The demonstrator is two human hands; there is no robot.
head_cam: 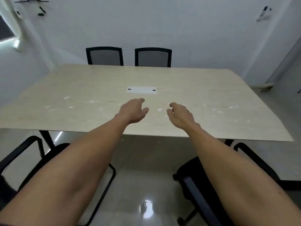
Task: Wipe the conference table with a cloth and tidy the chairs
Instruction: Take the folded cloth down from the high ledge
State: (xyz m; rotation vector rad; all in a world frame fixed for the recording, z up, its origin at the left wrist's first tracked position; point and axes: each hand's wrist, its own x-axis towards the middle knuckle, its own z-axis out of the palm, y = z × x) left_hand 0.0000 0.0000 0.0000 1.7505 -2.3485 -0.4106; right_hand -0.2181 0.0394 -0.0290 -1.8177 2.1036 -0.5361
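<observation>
Conference table (pixel 203 95): pale wood-grain top, standing mid-room and filling the centre of the view. Whitish smears and flecks scattered across the near half, thickest left and right of the hands. A white rectangular cover plate (pixel 141 90) is set flush in the middle of the top.

Left hand (pixel 132 111): held out over the near part of the table, palm down, fingers loosely curled, holding nothing. Cannot tell whether it touches the surface.

Right hand (pixel 180 115): just beside the left, also over the table, fingers and thumb loosely bent, nothing between them. Both forearms bare, reaching out from the near edge.

Chairs: two black mesh-backed chairs at the far edge, far left chair (pixel 104 56) and far right chair (pixel 153 57), side by side, backs upright, pushed in close to the table. Near left chair (pixel 24 152) with black armrests sits away from the near edge, under the left forearm. Near right chair (pixel 203 193) likewise stands off the table, turned at an angle, under the right forearm.

Glossy tiled floor (pixel 143 185) between the near chairs. White wall (pixel 146 26) behind.
</observation>
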